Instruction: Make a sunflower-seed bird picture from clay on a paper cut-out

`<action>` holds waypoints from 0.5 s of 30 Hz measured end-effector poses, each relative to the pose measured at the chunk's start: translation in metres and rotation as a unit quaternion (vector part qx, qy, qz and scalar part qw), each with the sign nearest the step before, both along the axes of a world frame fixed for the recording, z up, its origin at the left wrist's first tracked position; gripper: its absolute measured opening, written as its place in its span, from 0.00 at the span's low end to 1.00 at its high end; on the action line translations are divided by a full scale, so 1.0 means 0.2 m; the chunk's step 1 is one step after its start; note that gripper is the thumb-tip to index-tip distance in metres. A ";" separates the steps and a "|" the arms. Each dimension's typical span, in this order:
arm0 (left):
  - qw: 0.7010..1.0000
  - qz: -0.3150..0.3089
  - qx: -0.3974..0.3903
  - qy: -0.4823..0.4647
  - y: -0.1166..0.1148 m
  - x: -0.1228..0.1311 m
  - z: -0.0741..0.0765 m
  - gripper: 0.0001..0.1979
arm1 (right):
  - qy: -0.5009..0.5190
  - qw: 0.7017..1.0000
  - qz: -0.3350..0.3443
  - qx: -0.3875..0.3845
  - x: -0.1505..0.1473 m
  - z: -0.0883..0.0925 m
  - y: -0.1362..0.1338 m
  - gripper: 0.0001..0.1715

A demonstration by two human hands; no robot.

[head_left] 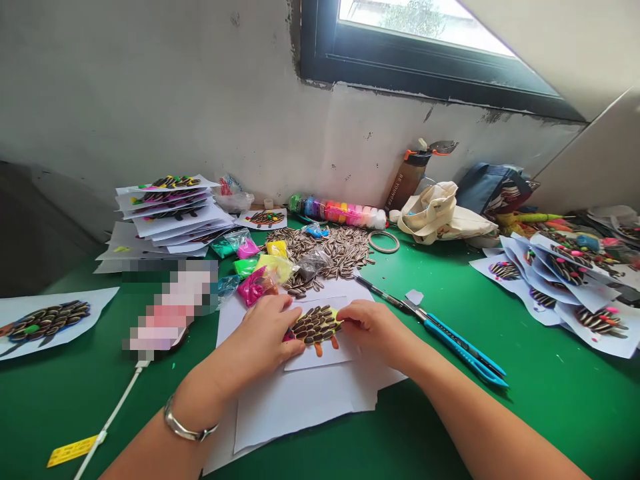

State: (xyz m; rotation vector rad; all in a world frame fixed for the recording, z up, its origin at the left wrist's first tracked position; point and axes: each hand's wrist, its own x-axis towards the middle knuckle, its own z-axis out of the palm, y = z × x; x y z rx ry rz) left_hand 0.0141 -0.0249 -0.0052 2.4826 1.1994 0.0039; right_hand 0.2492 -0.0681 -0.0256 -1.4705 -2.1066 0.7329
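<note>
several bright packets (273, 268) (plastic) beside seeds (346, 248)

Table (575, 413): plain green. Seed heap (345, 252): grey-brown, streaked pale. Left of the heap, packets (253, 287) in magenta, lime, yellow. Behind it, tubs (343, 212) run green, purple, red, orange, pale pink. In front of it, white card (301, 361): dark brown, pale-edged seeds (315, 325) over yellow, orange-brown strips (319, 349) below.
</note>
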 end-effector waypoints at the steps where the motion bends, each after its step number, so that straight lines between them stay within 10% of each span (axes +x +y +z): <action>1: 1.000 0.000 0.000 0.000 0.00 0.00 0.00 0.18 | -0.003 1.000 -0.005 -0.002 0.00 0.00 0.00 0.15; 15: 1.000 0.003 0.000 -0.009 -0.01 0.00 0.00 0.17 | 0.006 1.000 0.012 0.009 -0.02 -0.02 0.01 0.18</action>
